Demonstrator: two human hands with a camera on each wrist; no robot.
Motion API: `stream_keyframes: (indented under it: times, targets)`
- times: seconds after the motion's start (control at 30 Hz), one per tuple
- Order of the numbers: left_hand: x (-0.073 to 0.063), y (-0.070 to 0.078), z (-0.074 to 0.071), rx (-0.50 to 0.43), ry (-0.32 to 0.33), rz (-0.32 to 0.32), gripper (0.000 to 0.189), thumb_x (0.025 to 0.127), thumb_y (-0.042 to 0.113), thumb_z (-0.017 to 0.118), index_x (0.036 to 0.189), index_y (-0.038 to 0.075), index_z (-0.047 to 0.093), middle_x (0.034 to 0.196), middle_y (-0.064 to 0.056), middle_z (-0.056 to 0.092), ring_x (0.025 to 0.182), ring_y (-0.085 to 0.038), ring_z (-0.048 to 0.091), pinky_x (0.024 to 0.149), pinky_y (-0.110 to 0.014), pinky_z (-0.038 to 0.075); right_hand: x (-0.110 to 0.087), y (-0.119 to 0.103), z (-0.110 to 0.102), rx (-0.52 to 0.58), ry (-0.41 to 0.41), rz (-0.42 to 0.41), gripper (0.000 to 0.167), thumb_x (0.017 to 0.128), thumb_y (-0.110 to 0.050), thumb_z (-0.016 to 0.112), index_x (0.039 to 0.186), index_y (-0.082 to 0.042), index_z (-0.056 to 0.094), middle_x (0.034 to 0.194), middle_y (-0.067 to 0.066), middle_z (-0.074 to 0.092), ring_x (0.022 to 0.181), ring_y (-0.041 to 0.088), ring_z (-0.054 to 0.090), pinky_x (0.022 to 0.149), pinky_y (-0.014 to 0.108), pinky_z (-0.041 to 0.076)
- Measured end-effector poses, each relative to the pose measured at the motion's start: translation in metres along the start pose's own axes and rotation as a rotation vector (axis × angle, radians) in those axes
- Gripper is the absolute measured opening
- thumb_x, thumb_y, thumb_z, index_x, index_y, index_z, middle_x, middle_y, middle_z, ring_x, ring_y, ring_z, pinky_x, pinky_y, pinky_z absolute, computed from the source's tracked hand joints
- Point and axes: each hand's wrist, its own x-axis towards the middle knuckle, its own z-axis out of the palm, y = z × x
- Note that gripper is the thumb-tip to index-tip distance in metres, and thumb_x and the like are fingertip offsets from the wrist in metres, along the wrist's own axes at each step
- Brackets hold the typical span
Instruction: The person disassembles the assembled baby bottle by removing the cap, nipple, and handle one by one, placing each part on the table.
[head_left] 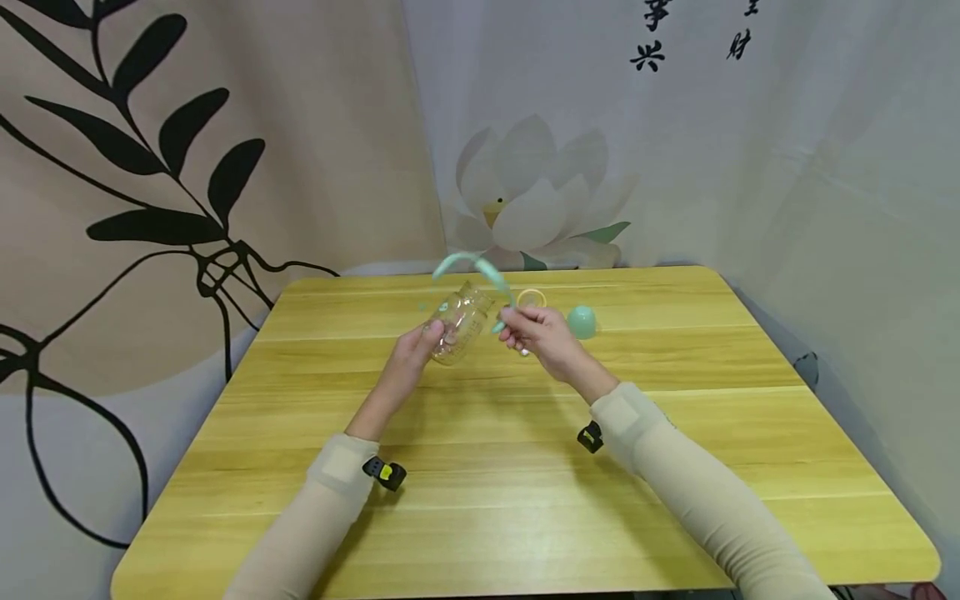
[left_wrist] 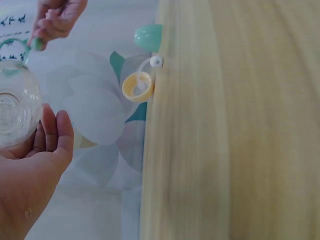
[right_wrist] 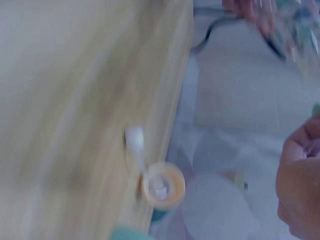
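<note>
My left hand (head_left: 405, 362) grips a clear bottle (head_left: 462, 323), tilted, its open neck pointing up and to the right. Just right of it, my right hand (head_left: 549, 337) pinches the end of a curved mint-green handle (head_left: 491, 273), which arches up beside the bottle's mouth without a clear sign of contact. Behind the right hand a yellow ring collar (left_wrist: 128, 89) lies on the table, with a pale straw (left_wrist: 142, 66) running from it to a white weighted end (left_wrist: 156, 61). A green domed cap (head_left: 582, 322) stands to the right of the collar.
Everything is over a wooden table (head_left: 480, 492) with rounded corners. A printed curtain (head_left: 337, 125) hangs close behind its far edge. Small wrist cameras (head_left: 385, 473) are strapped to both sleeves. The right wrist view is blurred.
</note>
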Motion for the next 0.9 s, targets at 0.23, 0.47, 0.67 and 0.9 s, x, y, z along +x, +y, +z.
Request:
stream_keyframes:
  times: [0.23, 0.47, 0.67, 0.9]
  targets:
    - [-0.009, -0.008, -0.013, 0.006, 0.012, -0.004, 0.062, 0.110, 0.047, 0.042, 0.144, -0.001, 0.061, 0.139, -0.022, 0.066, 0.130, -0.037, 0.062, 0.112, -0.056, 0.047, 0.006, -0.012, -0.029, 0.025, 0.148, 0.010, 0.021, 0.110, -0.020, 0.060, 0.108, -0.003, 0.073, 0.082, -0.001, 0.072, 0.072, 0.008, 0.063, 0.065, 0.017, 0.051]
    - [-0.011, -0.008, -0.021, -0.014, 0.024, -0.016, 0.063, 0.109, 0.047, 0.042, 0.148, 0.001, 0.058, 0.144, -0.023, 0.063, 0.135, -0.038, 0.059, 0.116, -0.057, 0.044, 0.016, -0.001, -0.027, -0.032, 0.136, 0.032, 0.020, 0.110, -0.019, 0.061, 0.109, -0.002, 0.072, 0.082, 0.000, 0.072, 0.072, 0.008, 0.064, 0.066, 0.019, 0.052]
    - [-0.013, -0.006, -0.032, -0.023, 0.065, 0.000, 0.061, 0.109, 0.047, 0.043, 0.149, 0.003, 0.058, 0.142, -0.021, 0.064, 0.133, -0.038, 0.060, 0.114, -0.059, 0.045, 0.037, 0.007, -0.022, -0.274, 0.126, 0.081, 0.029, 0.110, -0.022, 0.060, 0.112, 0.005, 0.071, 0.083, 0.000, 0.071, 0.073, 0.009, 0.063, 0.067, 0.019, 0.051]
    - [-0.022, -0.011, -0.038, -0.066, 0.098, -0.023, 0.060, 0.109, 0.043, 0.045, 0.143, -0.003, 0.061, 0.140, -0.024, 0.064, 0.128, -0.034, 0.061, 0.111, -0.051, 0.049, 0.053, 0.028, -0.019, -0.575, 0.006, 0.224, 0.036, 0.112, -0.019, 0.055, 0.111, 0.013, 0.071, 0.085, 0.013, 0.071, 0.076, 0.019, 0.064, 0.075, 0.034, 0.054]
